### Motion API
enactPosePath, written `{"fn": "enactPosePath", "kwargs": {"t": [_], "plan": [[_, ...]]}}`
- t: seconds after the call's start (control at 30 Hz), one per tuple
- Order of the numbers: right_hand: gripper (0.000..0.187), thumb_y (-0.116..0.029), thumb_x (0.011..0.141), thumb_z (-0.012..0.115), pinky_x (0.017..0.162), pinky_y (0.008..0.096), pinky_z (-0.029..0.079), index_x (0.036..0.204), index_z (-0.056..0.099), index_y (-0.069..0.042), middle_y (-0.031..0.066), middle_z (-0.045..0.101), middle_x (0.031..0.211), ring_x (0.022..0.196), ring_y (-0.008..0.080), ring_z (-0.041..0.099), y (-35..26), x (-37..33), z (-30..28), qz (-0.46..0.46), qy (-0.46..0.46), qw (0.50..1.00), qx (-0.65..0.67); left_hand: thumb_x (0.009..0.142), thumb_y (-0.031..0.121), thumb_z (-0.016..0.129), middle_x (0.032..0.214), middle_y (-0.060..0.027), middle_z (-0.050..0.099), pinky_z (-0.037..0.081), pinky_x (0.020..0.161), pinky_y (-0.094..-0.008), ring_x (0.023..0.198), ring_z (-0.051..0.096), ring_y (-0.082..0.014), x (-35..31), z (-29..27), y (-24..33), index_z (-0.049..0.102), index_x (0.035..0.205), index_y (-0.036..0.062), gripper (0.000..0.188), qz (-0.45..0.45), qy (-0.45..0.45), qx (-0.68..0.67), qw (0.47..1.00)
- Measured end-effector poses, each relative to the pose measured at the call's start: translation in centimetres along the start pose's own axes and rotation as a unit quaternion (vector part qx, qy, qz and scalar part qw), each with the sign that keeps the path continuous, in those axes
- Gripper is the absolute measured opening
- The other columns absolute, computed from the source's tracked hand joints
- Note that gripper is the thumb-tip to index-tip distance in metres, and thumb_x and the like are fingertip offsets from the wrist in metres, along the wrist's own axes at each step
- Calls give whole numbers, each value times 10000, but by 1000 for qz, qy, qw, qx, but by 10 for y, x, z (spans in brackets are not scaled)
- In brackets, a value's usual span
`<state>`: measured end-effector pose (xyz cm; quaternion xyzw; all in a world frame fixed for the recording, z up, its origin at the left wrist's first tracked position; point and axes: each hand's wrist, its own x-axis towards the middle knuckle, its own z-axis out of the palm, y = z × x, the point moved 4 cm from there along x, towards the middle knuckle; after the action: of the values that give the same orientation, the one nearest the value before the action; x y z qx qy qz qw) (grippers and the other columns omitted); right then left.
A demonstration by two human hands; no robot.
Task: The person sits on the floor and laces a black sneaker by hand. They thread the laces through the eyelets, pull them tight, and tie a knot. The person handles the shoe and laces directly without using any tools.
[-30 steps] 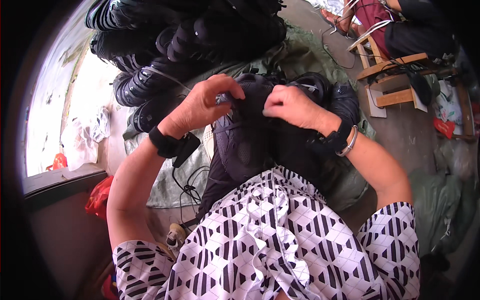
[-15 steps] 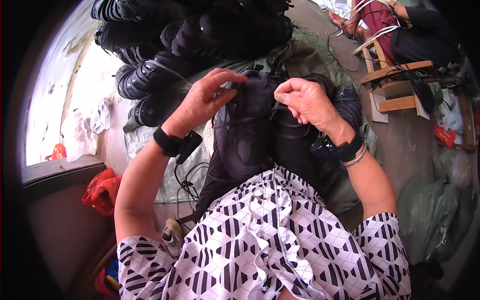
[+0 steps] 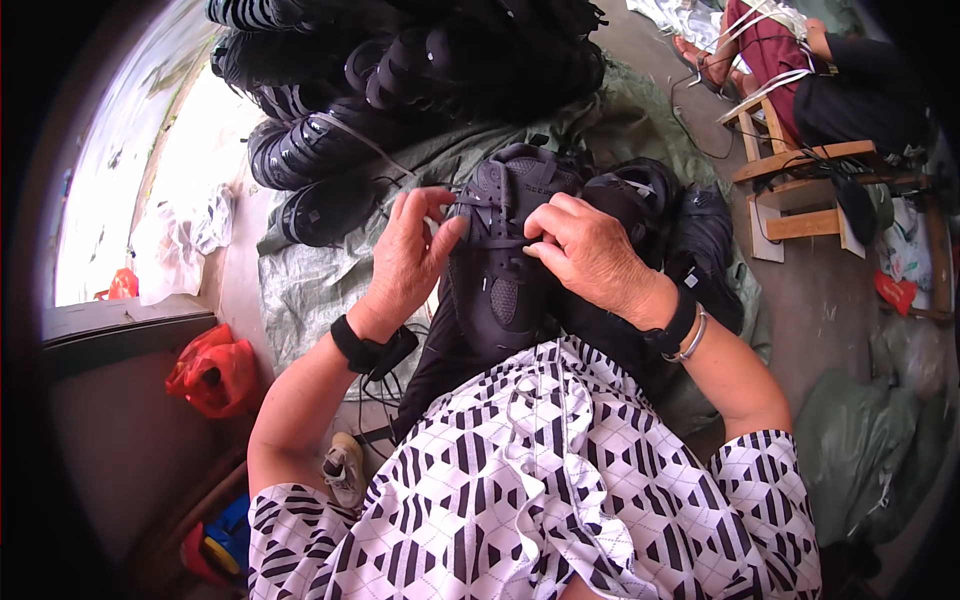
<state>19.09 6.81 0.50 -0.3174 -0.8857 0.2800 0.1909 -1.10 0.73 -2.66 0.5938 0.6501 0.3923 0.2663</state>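
A dark grey sneaker (image 3: 507, 300) rests across my lap, its toe towards me and its laced opening between my hands. With thumb and fingers pinched, my right hand (image 3: 595, 255) grips the black shoelace (image 3: 500, 243) at the right side of the lacing. On the opposite side, my left hand (image 3: 408, 260) is curled at the lace near the shoe's left edge, thumb and forefinger close to it. The exact contact at its fingertips is hard to see. Both wrists carry black bands, and a metal bangle (image 3: 694, 335) circles the right one.
A pile of black shoes (image 3: 400, 80) lies ahead on a green sheet (image 3: 320, 345). More dark shoes (image 3: 705, 240) sit right of my lap. Wooden stools (image 3: 805, 195) stand at right, near another person's legs (image 3: 765, 55). A red plastic bag (image 3: 215, 370) is at left.
My hands have moved down onto the sneaker's lacing, the left one lower and the right slightly left. The shoe's tongue and crossed laces now show plainly. The view has shifted a little.
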Motion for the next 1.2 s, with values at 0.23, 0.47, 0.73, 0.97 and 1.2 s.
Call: {"fn": "enactPosePath", "kwargs": {"t": [0.23,0.47,0.73,0.97,1.2], "plan": [[135,-63,758,721,659,339,486,826,606,-54,74,554,802,732,220,598,-2,5,4,20,-23,999,12,841,173,684,834,-88,533,470,668,-376,753,555,-298,30,15,24,571,882,59,166,189,-56,146,970],[80,-51,800,698,655,260,462,807,618,-50,18,564,865,798,98,578,13,-4,-4,62,-97,967,228,1004,283,486,678,7,487,371,553,-235,616,458,-73,9,-42,17,525,858,75,257,-83,-72,-384,917],[92,-118,916,622,538,217,476,929,620,-28,66,673,790,610,73,594,68,-29,-53,251,169,895,328,1010,335,494,632,0,535,415,581,-212,586,512,-76,-4,-28,-10,531,758,62,373,-100,-4,-277,956],[65,-85,827,649,632,379,538,859,599,-58,89,601,868,737,272,655,22,-57,-23,12,103,993,-61,979,241,577,701,59,496,386,488,-179,581,459,-9,-30,11,-18,566,998,61,181,-199,-70,-323,922],[61,-106,730,589,664,355,486,789,575,-103,75,496,905,890,244,541,22,-71,-18,30,71,972,-222,896,103,658,767,29,503,370,534,-195,637,450,-36,-31,30,-18,523,955,47,158,-118,-83,-156,977]]}}
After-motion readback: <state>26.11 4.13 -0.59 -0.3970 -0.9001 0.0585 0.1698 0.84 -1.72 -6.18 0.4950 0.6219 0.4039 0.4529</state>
